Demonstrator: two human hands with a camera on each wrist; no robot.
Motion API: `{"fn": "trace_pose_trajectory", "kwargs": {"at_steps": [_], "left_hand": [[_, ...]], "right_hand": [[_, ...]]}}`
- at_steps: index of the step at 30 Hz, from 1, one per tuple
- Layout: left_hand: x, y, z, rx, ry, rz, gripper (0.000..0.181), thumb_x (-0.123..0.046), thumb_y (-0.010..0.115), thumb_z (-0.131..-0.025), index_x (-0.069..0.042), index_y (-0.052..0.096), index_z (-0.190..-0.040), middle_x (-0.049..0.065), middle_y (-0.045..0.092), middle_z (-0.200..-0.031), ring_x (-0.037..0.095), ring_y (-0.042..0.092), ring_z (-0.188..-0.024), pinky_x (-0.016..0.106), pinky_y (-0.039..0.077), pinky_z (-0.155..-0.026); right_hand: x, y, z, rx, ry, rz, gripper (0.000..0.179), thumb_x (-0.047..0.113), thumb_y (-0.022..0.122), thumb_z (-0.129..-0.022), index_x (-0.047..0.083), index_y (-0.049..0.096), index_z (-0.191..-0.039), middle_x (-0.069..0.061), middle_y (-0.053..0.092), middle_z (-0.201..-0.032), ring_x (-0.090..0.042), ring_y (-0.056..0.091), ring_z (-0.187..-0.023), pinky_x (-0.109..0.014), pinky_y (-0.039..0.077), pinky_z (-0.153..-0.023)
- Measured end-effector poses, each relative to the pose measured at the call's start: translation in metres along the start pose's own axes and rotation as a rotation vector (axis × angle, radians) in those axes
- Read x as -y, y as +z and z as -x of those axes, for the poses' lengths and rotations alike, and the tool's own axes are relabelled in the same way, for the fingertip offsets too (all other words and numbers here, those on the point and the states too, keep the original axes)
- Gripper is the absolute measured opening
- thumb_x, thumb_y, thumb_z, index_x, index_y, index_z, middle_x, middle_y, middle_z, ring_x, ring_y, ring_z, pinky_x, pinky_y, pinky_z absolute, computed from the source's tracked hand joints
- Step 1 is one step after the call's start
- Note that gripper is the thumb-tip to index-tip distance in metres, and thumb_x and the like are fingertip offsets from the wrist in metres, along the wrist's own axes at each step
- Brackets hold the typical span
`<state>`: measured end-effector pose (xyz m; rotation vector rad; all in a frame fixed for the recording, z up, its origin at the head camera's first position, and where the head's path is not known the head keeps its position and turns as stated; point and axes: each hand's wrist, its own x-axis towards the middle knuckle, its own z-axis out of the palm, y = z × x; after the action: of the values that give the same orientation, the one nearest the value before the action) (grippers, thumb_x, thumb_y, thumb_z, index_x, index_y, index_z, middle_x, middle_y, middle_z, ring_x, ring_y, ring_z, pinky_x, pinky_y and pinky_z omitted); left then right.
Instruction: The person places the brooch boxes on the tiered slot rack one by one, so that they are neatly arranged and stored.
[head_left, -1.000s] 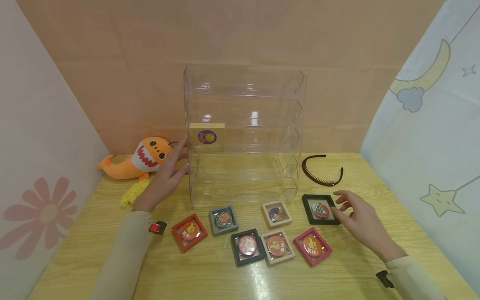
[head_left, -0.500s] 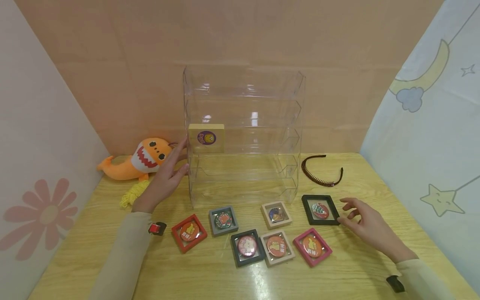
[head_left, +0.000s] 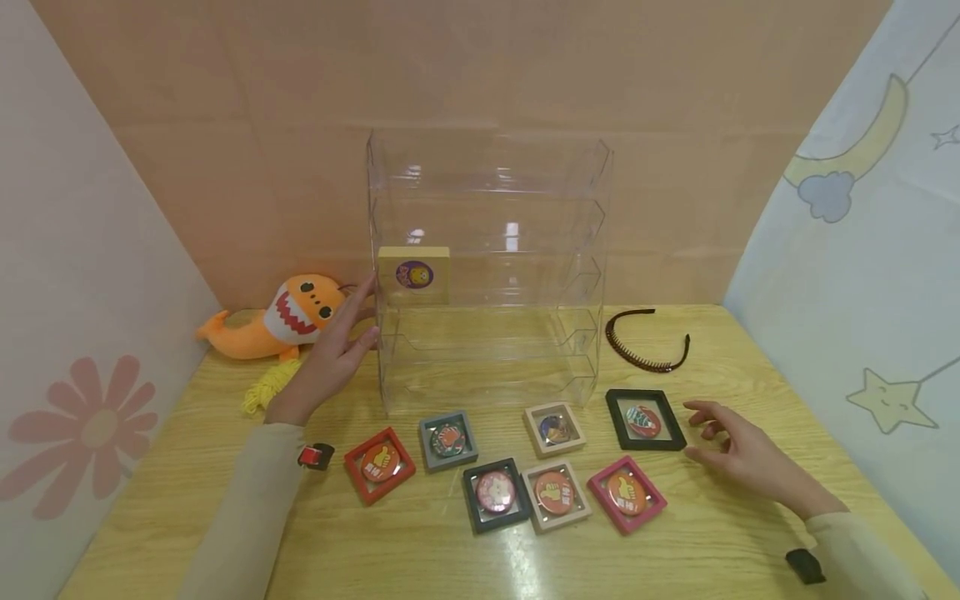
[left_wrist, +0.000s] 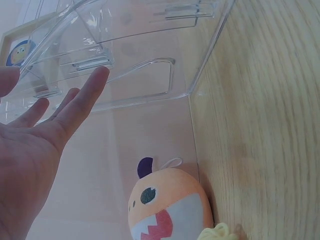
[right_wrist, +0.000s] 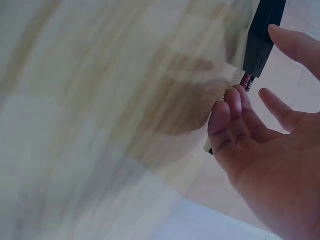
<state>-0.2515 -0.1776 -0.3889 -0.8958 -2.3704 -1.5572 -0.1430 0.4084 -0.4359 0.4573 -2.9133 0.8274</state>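
the clear rack (head_left: pixel 487 333) is standing; at its eight o'clock the left hand (head_left: pixel 324 367), fingers apart, is touching it. at its four, the right hand (head_left: pixel 742 454) is curving around nothing; beside it the black-framed badge (head_left: pixel 643 421) could be sliding if thumb-bumped.

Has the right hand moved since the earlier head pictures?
Yes: in the head view, against the dark headband, the right hand has moved rightward and slightly down the picture, away from the nearby black frame.
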Motion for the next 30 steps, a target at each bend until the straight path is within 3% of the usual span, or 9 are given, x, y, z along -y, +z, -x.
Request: {"fn": "trace_pose_trajectory", "kwargs": {"at_steps": [6,9,13,17,20,25,30], "left_hand": [[0.001,0.001,0.001,-0.003,-0.009,0.006,0.075,-0.002,0.045,-0.107,-0.035,0.009,-0.164,0.004,0.016,-0.166,0.041,0.037,-0.140,0.046,0.058,-0.089],[-0.002,0.002,0.001,-0.003,-0.022,0.006,0.075,0.000,0.044,-0.107,-0.031,0.009,-0.164,0.007,0.015,-0.166,0.042,0.036,-0.141,0.046,0.057,-0.090],[-0.019,0.002,0.002,0.002,-0.030,0.012,0.071,0.003,0.043,-0.106,-0.020,0.010,-0.165,0.013,0.016,-0.165,0.043,0.036,-0.141,0.042,0.057,-0.092],[-0.033,0.001,0.002,0.006,-0.020,0.016,0.070,0.003,0.042,-0.106,-0.016,0.010,-0.165,0.016,0.017,-0.165,0.045,0.036,-0.140,0.040,0.057,-0.093],[-0.024,0.002,0.002,0.002,-0.013,0.013,0.072,0.002,0.043,-0.106,-0.022,0.009,-0.165,0.013,0.017,-0.165,0.044,0.036,-0.141,0.043,0.056,-0.093],[-0.001,0.002,0.000,-0.008,-0.001,0.011,0.073,-0.003,0.046,-0.107,-0.035,0.012,-0.164,0.003,0.018,-0.166,0.036,0.037,-0.142,0.043,0.057,-0.092],[0.001,0.001,0.000,-0.009,0.009,0.005,0.072,-0.004,0.045,-0.107,-0.036,0.012,-0.163,0.003,0.019,-0.165,0.037,0.037,-0.142,0.042,0.056,-0.093]], "right_hand": [[-0.011,-0.002,-0.005,0.021,-0.071,-0.046,0.071,0.010,0.085,-0.081,-0.002,0.050,-0.141,-0.015,0.058,-0.118,-0.012,0.046,-0.092,-0.023,0.043,-0.070],[-0.016,-0.003,-0.008,0.061,-0.065,-0.026,0.073,0.013,0.085,-0.081,-0.002,0.048,-0.143,-0.017,0.054,-0.120,-0.012,0.043,-0.095,-0.023,0.042,-0.072],[-0.019,-0.003,-0.013,0.107,-0.070,-0.010,0.077,0.015,0.086,-0.080,-0.004,0.047,-0.144,-0.020,0.048,-0.124,-0.018,0.043,-0.101,-0.024,0.043,-0.078],[-0.019,-0.002,-0.019,0.097,-0.139,-0.002,0.082,0.014,0.089,-0.075,-0.006,0.047,-0.143,-0.019,0.047,-0.123,-0.023,0.043,-0.101,-0.026,0.043,-0.079],[-0.019,-0.001,-0.022,0.085,-0.178,0.011,0.086,0.016,0.091,-0.072,-0.005,0.047,-0.143,-0.018,0.047,-0.121,-0.022,0.042,-0.100,-0.029,0.042,-0.076],[-0.019,0.002,-0.027,0.116,-0.169,0.007,0.093,0.021,0.093,-0.070,-0.004,0.045,-0.146,-0.020,0.045,-0.124,-0.027,0.043,-0.107,-0.033,0.043,-0.082],[-0.020,0.003,-0.032,0.146,-0.141,-0.003,0.098,0.025,0.093,-0.069,-0.001,0.043,-0.148,-0.021,0.044,-0.128,-0.035,0.044,-0.111,-0.052,0.045,-0.085]]}}
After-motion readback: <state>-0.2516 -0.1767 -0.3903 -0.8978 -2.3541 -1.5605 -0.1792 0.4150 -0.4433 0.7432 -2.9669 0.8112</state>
